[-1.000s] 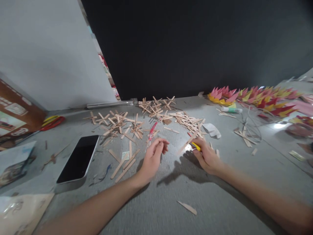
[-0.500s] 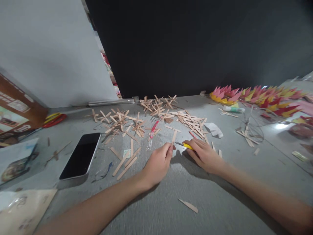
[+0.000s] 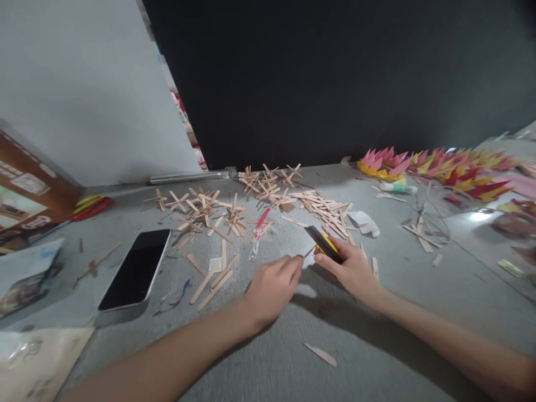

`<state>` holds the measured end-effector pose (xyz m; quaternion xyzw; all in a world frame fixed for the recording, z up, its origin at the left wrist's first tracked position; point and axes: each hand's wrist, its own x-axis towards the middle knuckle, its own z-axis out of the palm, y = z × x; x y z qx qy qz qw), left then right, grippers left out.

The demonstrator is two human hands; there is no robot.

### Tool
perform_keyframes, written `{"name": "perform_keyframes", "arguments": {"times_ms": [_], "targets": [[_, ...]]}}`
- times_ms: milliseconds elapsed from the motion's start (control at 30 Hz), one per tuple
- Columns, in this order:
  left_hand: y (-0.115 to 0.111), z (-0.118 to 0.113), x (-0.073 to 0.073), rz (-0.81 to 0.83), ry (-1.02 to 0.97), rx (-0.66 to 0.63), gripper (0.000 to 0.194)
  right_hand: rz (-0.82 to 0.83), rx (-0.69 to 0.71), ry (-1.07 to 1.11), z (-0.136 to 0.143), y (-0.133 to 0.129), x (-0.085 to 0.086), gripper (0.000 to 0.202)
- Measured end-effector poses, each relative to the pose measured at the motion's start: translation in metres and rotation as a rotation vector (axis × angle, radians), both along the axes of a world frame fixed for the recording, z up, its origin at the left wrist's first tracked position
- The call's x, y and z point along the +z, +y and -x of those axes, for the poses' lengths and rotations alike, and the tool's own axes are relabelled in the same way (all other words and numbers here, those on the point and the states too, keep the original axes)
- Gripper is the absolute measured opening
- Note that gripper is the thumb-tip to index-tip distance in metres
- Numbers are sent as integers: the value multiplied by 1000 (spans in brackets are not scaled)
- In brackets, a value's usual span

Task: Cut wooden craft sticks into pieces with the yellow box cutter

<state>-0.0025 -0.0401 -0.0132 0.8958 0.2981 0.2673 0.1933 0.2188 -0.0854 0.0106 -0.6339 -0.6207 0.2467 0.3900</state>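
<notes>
Left hand (image 3: 274, 285): fingertips pinched together on one end of a wooden stick (image 3: 309, 252), free end poking out toward the right fingers. Right hand (image 3: 354, 268): fingers and thumb clamped around a yellow-and-black cutter (image 3: 324, 245), front end up and away, just beyond the stick. Risk: blade side sits near the left fingertips; if the stick twists in that small pinch or the cutter slips, a nick or a split stick looks likely. Just beyond the right fingers, a pile of loose sticks (image 3: 324, 209) could get snagged by a wide swing. Beyond the left fingers: a red-ended clear plastic piece (image 3: 260, 226), then crossed sticks (image 3: 196, 209). Nearer the body than both hands, a pointed stick (image 3: 320, 354). Hard to make out: whether any blade is out, whether stick and cutter touch. Left fingers hide the stick's gripped end.
</notes>
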Motion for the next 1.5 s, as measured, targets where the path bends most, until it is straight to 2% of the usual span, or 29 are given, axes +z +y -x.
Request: {"name": "perform_keyframes", "arguments": {"times_ms": [67, 133, 233, 300, 467, 567, 700, 800, 933, 1033, 1233, 1500], "targets": [[-3, 1, -3, -230, 146, -70, 29, 75, -25, 94, 8, 2, 3, 47], [-4, 3, -3, -388, 232, -92, 33, 125, -34, 154, 13, 4, 5, 51], [-5, 4, 0, -434, 249, -88, 38, 131, -23, 209, 15, 4, 3, 47], [-5, 2, 3, -327, 189, -86, 34, 118, -6, 253, 14, 3, 1, 42], [-2, -5, 12, 208, -28, -97, 24, 181, 74, 381, 17, 0, 0, 42], [3, -6, 17, 428, -130, -105, 23, 212, 128, 405, 18, 0, 0, 43], [12, -7, 14, 729, -339, -24, 30, 135, 147, 348, 14, -5, -7, 34], [18, -8, 11, 891, -531, 82, 29, 52, 160, 240, 8, -12, -13, 38], [19, -7, 12, 910, -630, 134, 31, -51, 199, -33, 5, -21, -17, 44], [17, -6, 14, 895, -634, 130, 36, -129, 209, -138, 7, -24, -16, 45], [14, -6, 14, 869, -597, 114, 31, -126, 233, -147, 9, -23, -15, 46], [14, -5, 12, 858, -583, 97, 35, -133, 238, -163, 8, -22, -19, 45]]}}
